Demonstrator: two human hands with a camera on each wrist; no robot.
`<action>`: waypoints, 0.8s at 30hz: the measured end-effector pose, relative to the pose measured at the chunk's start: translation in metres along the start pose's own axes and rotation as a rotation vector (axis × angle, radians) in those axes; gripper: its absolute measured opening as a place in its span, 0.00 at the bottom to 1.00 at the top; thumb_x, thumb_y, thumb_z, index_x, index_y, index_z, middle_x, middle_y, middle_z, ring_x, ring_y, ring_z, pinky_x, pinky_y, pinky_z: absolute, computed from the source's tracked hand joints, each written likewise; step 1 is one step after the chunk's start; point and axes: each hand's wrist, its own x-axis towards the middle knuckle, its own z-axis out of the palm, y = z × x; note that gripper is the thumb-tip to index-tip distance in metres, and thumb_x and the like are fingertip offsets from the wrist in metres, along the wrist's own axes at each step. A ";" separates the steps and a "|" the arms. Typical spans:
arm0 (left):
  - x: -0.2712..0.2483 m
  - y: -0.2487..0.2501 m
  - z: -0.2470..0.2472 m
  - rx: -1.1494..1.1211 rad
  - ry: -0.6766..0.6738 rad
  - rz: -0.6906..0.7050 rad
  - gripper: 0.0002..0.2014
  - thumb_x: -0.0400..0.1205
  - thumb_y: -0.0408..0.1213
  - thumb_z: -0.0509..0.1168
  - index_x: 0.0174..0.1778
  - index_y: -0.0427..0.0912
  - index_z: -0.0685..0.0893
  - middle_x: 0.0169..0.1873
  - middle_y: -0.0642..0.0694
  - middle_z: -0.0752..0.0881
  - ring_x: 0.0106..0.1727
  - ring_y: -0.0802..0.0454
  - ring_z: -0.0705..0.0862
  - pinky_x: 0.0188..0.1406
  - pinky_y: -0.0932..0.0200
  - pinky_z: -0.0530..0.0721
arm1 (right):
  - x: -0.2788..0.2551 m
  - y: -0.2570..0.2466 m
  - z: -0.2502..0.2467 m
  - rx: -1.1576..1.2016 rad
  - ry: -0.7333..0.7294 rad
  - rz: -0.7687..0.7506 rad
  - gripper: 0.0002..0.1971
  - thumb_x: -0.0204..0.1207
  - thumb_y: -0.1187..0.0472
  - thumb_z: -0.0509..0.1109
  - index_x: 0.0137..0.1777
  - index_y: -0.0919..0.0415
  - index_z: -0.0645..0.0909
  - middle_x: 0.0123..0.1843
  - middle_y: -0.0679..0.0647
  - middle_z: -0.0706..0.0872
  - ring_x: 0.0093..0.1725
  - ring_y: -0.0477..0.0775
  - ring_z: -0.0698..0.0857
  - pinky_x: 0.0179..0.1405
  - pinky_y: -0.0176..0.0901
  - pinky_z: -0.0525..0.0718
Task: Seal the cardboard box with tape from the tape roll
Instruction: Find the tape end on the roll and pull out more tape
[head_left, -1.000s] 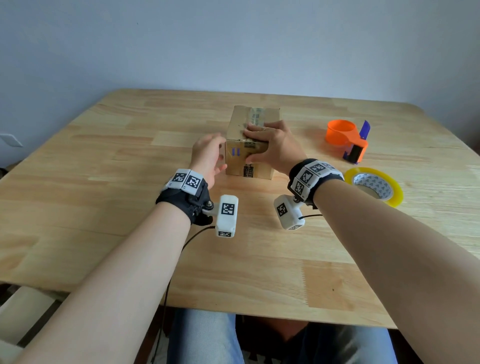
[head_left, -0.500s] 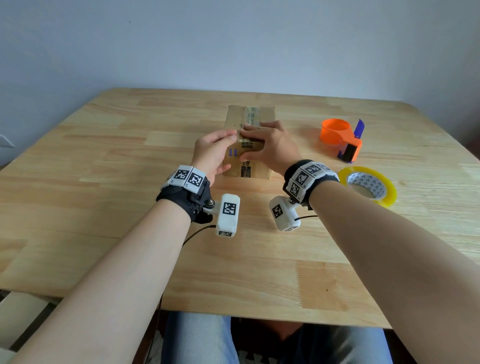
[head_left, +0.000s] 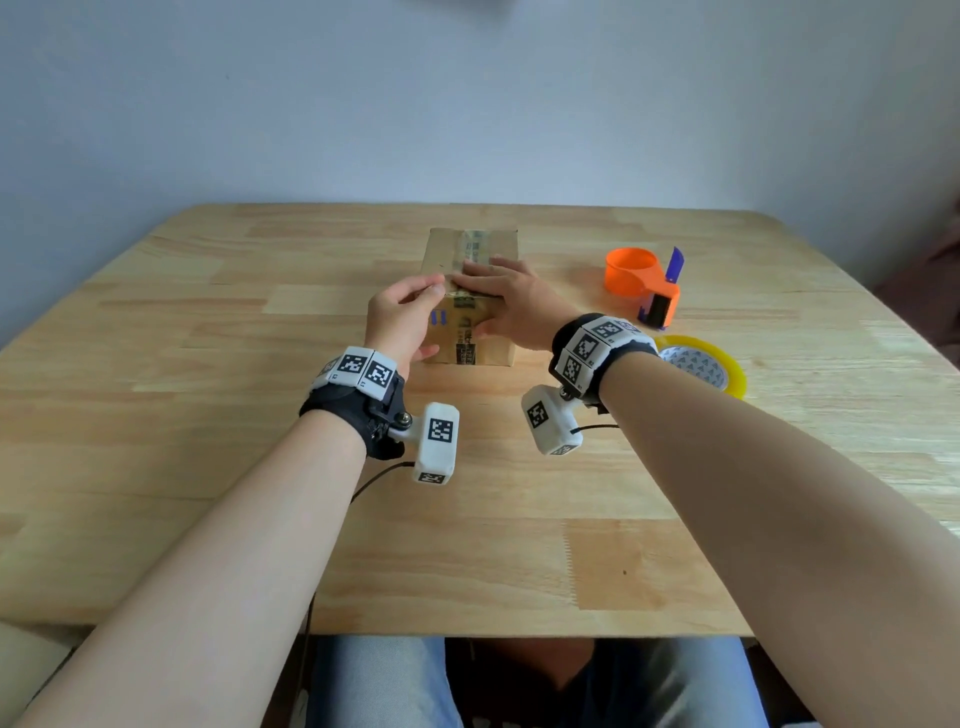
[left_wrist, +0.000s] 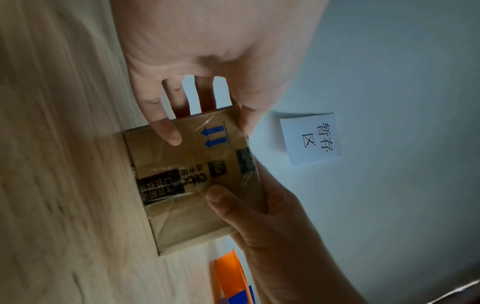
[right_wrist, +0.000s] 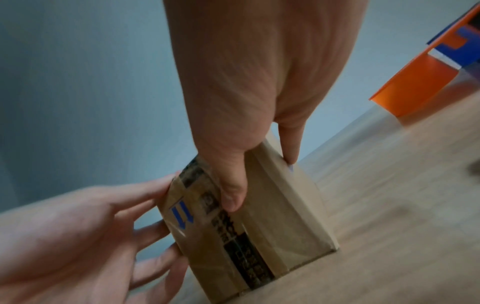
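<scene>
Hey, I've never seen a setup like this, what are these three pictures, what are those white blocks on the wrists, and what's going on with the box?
No machine here: a person works with bare hands, wearing a small camera on each wrist. The wide picture comes from a camera on the head; the other two look along each hand. On the wooden table stands a cardboard box, printed tape already along its top. The right hand lies over the top, thumb on the near face. The left hand touches the box's left side with straight fingers. To the right lie an orange tape dispenser and a yellow-rimmed tape roll, both untouched. A paper note hangs on the wall.
</scene>
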 end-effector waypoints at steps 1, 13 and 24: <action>-0.001 0.000 0.001 -0.005 -0.002 0.003 0.09 0.85 0.45 0.69 0.58 0.59 0.91 0.62 0.54 0.86 0.60 0.54 0.83 0.47 0.46 0.94 | -0.002 0.000 -0.004 -0.011 -0.031 -0.005 0.40 0.77 0.62 0.78 0.87 0.42 0.66 0.89 0.43 0.64 0.89 0.57 0.56 0.87 0.61 0.59; -0.031 0.029 0.062 -0.013 0.201 0.191 0.08 0.78 0.35 0.60 0.47 0.53 0.80 0.50 0.50 0.85 0.51 0.47 0.84 0.54 0.49 0.86 | -0.112 0.059 -0.067 -0.223 0.077 0.540 0.13 0.74 0.49 0.77 0.55 0.53 0.89 0.54 0.54 0.91 0.54 0.61 0.89 0.46 0.46 0.83; -0.077 0.016 0.090 0.009 -0.372 -0.099 0.07 0.83 0.29 0.67 0.52 0.43 0.88 0.54 0.41 0.91 0.45 0.47 0.90 0.35 0.57 0.84 | -0.152 0.066 -0.067 0.054 0.177 0.631 0.28 0.70 0.55 0.79 0.72 0.51 0.79 0.61 0.53 0.86 0.59 0.58 0.84 0.53 0.47 0.81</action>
